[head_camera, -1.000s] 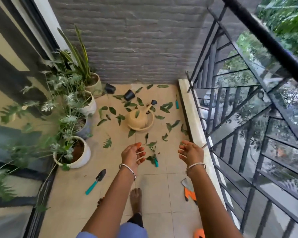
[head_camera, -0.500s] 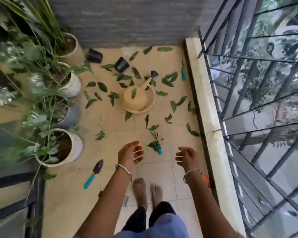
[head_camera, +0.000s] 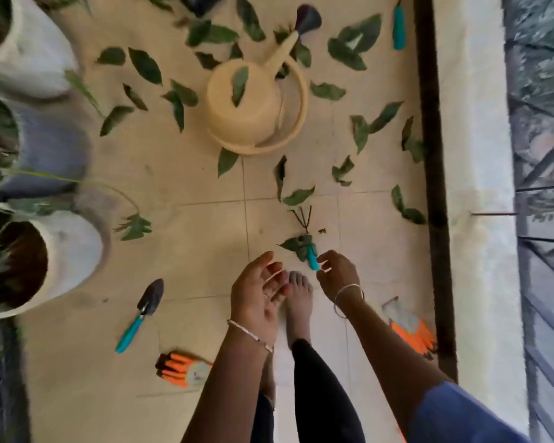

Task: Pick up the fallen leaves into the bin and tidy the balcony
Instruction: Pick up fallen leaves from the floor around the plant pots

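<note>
Several green fallen leaves (head_camera: 144,65) lie scattered over the beige tiled floor (head_camera: 186,251); one leaf (head_camera: 239,84) rests on a tipped cream watering can (head_camera: 256,103). A small hand rake with a teal handle (head_camera: 312,259) lies among leaves just ahead of my feet. My right hand (head_camera: 338,276) is low over the floor, and its loosely curled fingertips touch the end of that handle. My left hand (head_camera: 258,294) hovers beside it, palm up with relaxed fingers, and holds nothing. No bin is in view.
Potted plants (head_camera: 61,257) line the left side. A teal-handled trowel (head_camera: 141,311) and an orange glove (head_camera: 183,369) lie at the lower left. Another glove (head_camera: 410,327) lies by the dark ledge strip (head_camera: 435,187). A teal tool (head_camera: 398,27) lies far right, and a metal railing (head_camera: 541,219) runs behind the ledge.
I have bent down and stepped closer, so the floor fills the view. Both hands dropped toward the tiles, and my right hand reached the rake's teal handle.
</note>
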